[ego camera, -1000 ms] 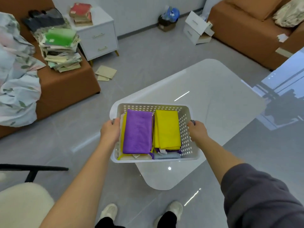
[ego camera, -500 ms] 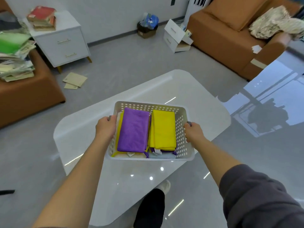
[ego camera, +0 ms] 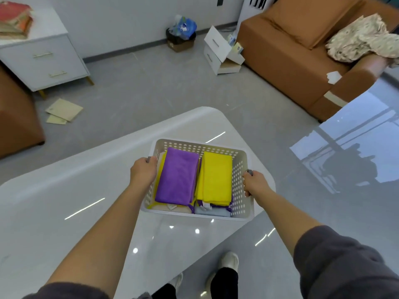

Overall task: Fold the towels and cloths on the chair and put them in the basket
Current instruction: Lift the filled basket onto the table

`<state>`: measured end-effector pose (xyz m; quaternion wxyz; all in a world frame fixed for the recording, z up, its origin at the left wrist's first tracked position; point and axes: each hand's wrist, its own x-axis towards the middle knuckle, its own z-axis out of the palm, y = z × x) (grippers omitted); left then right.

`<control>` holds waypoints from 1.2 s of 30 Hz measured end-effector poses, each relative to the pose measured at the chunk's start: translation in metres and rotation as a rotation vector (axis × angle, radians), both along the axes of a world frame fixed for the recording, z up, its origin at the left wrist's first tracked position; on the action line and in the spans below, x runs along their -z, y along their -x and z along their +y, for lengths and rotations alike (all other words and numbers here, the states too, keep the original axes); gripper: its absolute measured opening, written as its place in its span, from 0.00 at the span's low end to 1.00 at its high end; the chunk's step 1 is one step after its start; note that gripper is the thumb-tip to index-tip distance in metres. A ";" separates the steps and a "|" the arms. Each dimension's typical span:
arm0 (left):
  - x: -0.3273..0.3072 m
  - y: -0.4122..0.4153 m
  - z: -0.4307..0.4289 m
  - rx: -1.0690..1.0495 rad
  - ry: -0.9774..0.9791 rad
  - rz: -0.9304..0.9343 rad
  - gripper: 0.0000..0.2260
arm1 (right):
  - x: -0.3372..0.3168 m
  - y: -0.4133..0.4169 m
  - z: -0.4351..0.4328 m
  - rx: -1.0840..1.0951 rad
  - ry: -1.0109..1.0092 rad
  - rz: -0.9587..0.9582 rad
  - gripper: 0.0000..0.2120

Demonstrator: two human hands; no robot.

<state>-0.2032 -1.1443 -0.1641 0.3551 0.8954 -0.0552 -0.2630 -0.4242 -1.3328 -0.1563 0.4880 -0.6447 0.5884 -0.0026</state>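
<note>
Two-handed, our left hand (ego camera: 143, 172) and right hand (ego camera: 254, 183) clamp opposite rims of the white perforated plastic basket (ego camera: 240, 169), folded purple cloth (ego camera: 177, 175) and folded yellow cloth (ego camera: 214, 175) between them

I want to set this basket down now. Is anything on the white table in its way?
Nothing visible does. The basket, gripped at its sides by the left hand and right hand, is over the right end of the white table, and the tabletop around it shows only light reflections. The patch under the basket is hidden.

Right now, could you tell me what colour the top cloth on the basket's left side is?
Purple cloth, seen clearly in the head view.
</note>
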 end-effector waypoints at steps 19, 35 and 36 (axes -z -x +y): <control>0.112 -0.060 -0.262 0.136 -0.175 -0.159 0.11 | 0.125 -0.032 -0.233 0.101 -0.331 0.190 0.07; 0.156 -0.103 -0.428 0.499 -0.293 -0.217 0.21 | 0.173 -0.058 -0.258 0.340 -0.673 0.107 0.03; 0.157 -0.103 -0.431 0.511 -0.295 -0.232 0.21 | 0.173 -0.057 -0.258 0.347 -0.678 0.087 0.03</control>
